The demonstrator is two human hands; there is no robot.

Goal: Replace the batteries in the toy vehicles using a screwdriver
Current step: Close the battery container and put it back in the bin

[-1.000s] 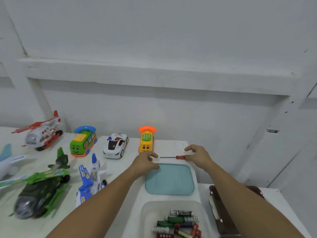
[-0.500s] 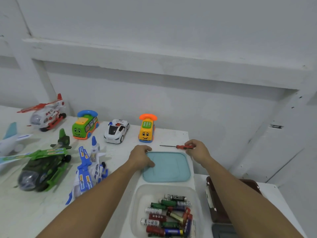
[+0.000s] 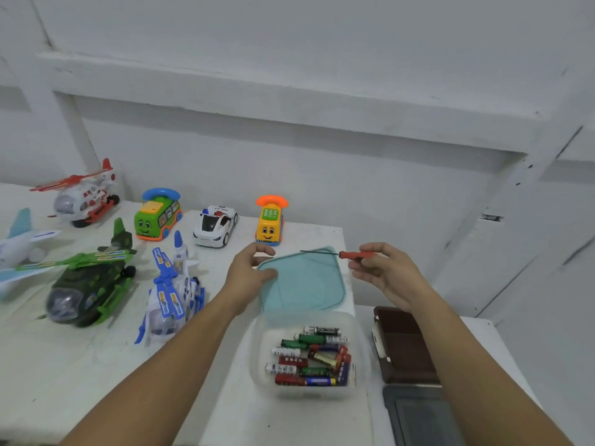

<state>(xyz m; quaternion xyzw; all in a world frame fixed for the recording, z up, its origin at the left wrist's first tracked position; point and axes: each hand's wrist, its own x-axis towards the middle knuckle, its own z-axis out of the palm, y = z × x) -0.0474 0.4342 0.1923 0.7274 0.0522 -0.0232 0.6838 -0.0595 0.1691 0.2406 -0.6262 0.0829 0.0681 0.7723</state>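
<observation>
My right hand (image 3: 384, 274) pinches a small screwdriver (image 3: 341, 253) by its red handle, lifted above the table with the metal tip pointing left. My left hand (image 3: 248, 272) hovers with loosely curled fingers at the left edge of a teal lid (image 3: 306, 284), holding nothing. A clear tub (image 3: 257, 349) with several batteries (image 3: 310, 357) stands in front of the lid. A yellow phone car (image 3: 269, 222), a white police car (image 3: 214, 225) and a green bus (image 3: 157, 215) line the back of the table.
A red and white helicopter (image 3: 84, 196), a green helicopter (image 3: 87, 281), a blue and white jet (image 3: 170, 289) and a pale plane (image 3: 16, 249) fill the left side. A brown case (image 3: 402, 346) and a dark tray (image 3: 418, 416) lie at the right. A white wall rises behind.
My right hand has lifted the screwdriver off the table and drawn it nearer. My left hand has shifted from the table beside the lid to its left edge. The view tilted down.
</observation>
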